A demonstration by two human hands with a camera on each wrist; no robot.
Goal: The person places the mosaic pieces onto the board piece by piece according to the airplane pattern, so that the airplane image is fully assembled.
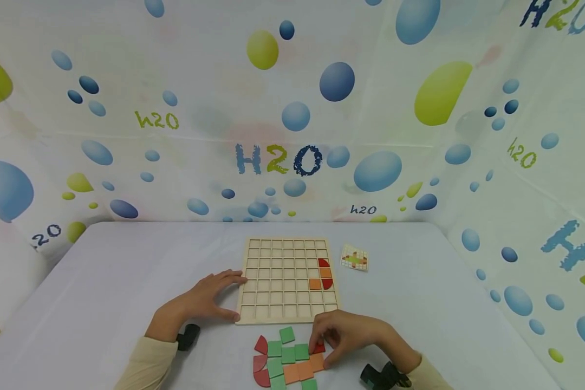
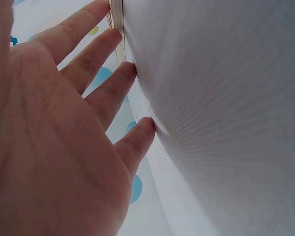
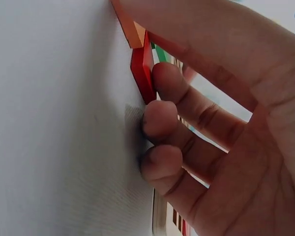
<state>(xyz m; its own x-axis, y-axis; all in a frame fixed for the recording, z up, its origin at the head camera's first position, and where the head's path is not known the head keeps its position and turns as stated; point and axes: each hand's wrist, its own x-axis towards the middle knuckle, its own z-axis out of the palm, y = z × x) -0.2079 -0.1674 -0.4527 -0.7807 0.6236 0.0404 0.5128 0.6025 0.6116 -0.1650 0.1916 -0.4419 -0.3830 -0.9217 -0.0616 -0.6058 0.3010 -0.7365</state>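
A wooden grid board [image 1: 284, 320] lies flat on the table. In its right-hand columns sit two red rounded tiles and two orange square tiles [image 1: 314, 284]. My left hand [image 1: 206, 297] rests at the board's left edge, fingers spread and fairly straight, fingertips touching the edge. Below the board, my right hand [image 1: 348, 335] reaches down over the loose tiles with bent fingers. Its thumb touches an orange tile [image 3: 132, 37]; a fingertip is against a red tile [image 3: 144, 73]. Whether it pinches either is unclear. Both tiles are partly hidden by the hand.
Several green square tiles [image 1: 287, 355] lie near the front with loose orange ones and red rounded ones [image 1: 260, 377] at their left. A small patterned card [image 1: 355, 258] lies right of the board. A printed cloth [image 1: 214, 108] hangs behind the white table.
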